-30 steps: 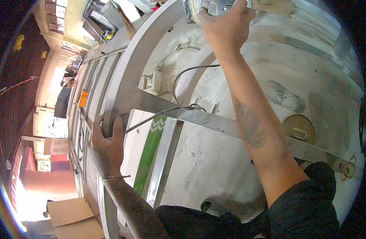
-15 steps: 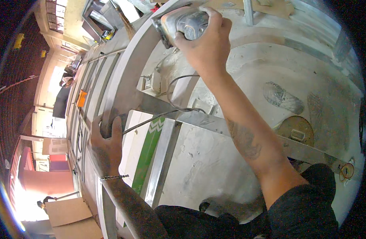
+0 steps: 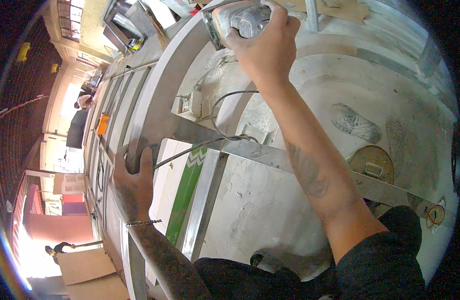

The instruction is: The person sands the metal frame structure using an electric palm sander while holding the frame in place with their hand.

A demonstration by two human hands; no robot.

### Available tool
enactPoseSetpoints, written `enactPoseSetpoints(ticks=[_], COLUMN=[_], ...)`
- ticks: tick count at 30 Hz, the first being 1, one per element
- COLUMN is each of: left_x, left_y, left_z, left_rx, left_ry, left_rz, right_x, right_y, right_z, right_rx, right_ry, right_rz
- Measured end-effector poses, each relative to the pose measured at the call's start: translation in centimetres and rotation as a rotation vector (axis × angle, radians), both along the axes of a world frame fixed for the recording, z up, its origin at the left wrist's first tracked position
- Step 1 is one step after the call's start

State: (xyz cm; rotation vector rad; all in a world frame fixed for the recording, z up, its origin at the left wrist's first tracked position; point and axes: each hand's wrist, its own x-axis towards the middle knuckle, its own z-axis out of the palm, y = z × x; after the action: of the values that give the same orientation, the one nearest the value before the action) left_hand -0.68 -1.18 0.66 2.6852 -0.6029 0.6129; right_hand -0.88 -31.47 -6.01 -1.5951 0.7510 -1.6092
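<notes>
Sander: since the frame half a second earlier, the grey power tool (image 3: pixel 247 22) is shifted slightly up and rightward; against the first frame, it is set well farther left.
Curved band: the tool is now held near the upper inner face of the pale band (image 3: pixel 162 85), its flat base turned leftward; whether contact is made cannot be told.
Right hand: the tool's rounded body is clamped in the right hand (image 3: pixel 270 47), thumb and fingers wrapped round it.
Left hand: the left hand (image 3: pixel 130 182) is kept at the band's lower stretch, thumb spread from the fingers; whether the edge is gripped or merely leaned on cannot be told.
Cord: the dark cord (image 3: pixel 215 112) is looped above the metal crossbar (image 3: pixel 265 155), its loop hardly altered.
Progress: a back-and-forth pass beside the band is suggested by the shifts; no finish is judged reached.
Background: beyond the cardboard (image 3: pixel 87 265), more of another person (image 3: pixel 60 247) is now shown.
</notes>
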Motion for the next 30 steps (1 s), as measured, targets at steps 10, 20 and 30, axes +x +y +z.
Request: enactPoseSetpoints(ticks=[10,20,30], left_x=[0.1,0.3,0.0], left_y=[0.2,0.4,-0.2], left_z=[0.0,-0.2,-0.3], left_rx=[0.027,0.026,0.024], left_ry=[0.050,0.022,-0.031], left_rz=[0.054,0.018,0.040], right_x=[-0.4,-0.2,0.3], right_y=[2.4,1.7,2.0], right_z=[-0.2,-0.1,-0.5], right_rx=[-0.016,-0.003,0.015], right_ry=[0.043,0.052,0.123], right_rz=[0.126,0.063,0.040])
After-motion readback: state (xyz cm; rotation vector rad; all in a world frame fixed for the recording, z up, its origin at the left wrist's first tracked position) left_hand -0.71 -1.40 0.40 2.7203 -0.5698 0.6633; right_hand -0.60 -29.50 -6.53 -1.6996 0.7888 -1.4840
